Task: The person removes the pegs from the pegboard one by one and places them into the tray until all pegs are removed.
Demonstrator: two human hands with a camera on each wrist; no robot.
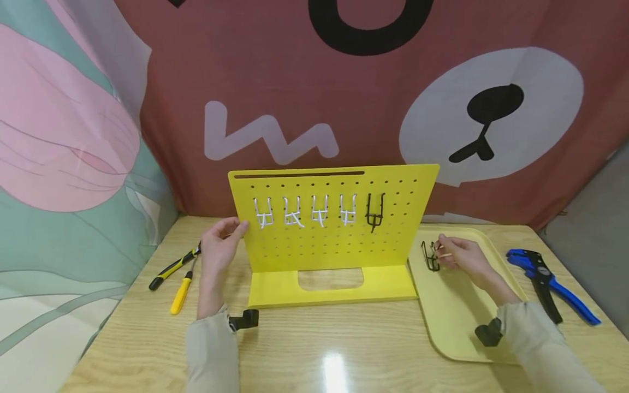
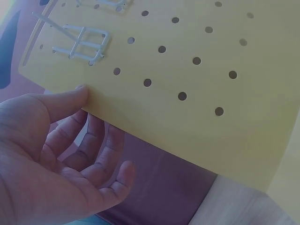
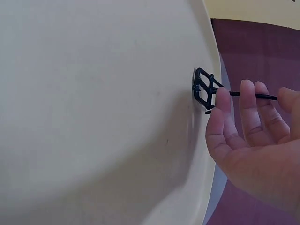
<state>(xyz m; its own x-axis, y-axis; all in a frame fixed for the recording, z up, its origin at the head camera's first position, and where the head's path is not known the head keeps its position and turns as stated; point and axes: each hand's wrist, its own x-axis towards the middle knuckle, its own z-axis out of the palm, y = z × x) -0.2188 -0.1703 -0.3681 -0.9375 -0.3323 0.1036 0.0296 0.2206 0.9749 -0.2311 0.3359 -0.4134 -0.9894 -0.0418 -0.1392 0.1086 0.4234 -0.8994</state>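
Yellow board (image 1: 329,245): seen from the head, it stands up on the wood table (image 1: 295,349).
Hooks on it: four white hooks (image 1: 320,213) sit in a row, with one black hook (image 1: 374,219) at the right end.
Left hand (image 1: 221,245): it holds the board's left edge.
Right hand (image 1: 462,255): it holds a loose black hook (image 1: 432,257) over the far part of the pale yellow tray (image 1: 452,316).
Tools: a black and yellow tool (image 1: 172,271) and a yellow screwdriver (image 1: 182,293) lie near the left hand; a blue and black tool (image 1: 550,281) lies right of the tray.
Board edge: in the left wrist view, the thumb is on the front and the bent fingers are behind, pinching it near a white hook.
Loose hook: in the right wrist view, the thumb and fingers pinch its long rod. Its frame is by the tray's rim; I cannot tell if they touch.
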